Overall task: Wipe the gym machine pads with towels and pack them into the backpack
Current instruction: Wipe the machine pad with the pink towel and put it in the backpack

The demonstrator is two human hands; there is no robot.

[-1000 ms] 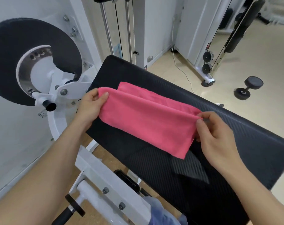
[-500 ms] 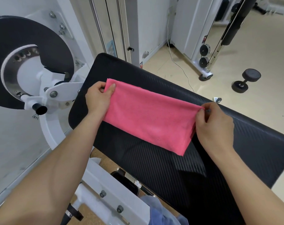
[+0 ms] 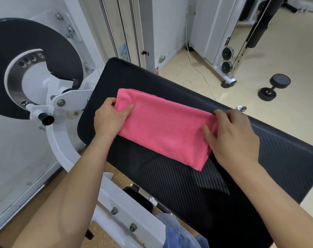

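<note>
A single pink towel point(image 3: 162, 126), folded into a long band, is lying flat across the upper part of a black gym machine pad point(image 3: 196, 185), its long edge running down toward the right. The left hand point(image 3: 110, 119) is gripping the towel's left end, thumb lying on top and the other fingers curled under the fold. The right hand point(image 3: 231, 136) is holding the right end, thumb pressing on the cloth and fingers curled over the far edge (how far they wrap underneath cannot be told). Both forearms are reaching in from the bottom of the view.

The pad's ribbed, carbon-weave surface is tilting across the frame, sitting on a white machine frame point(image 3: 127, 213) studded with bolts. Beside the pad on the left, one large black disc point(image 3: 44, 56) is standing on a white bracket. Blue fabric point(image 3: 177, 233) is showing at the lower edge, below the pad.

Beyond, on the pale beige floor point(image 3: 286, 56), one black dumbbell point(image 3: 274, 86) is resting well apart from the pad, near a cable station carrying two small pulleys point(image 3: 227, 59). One white cord point(image 3: 196, 68) is trailing along the floor by the wall.
</note>
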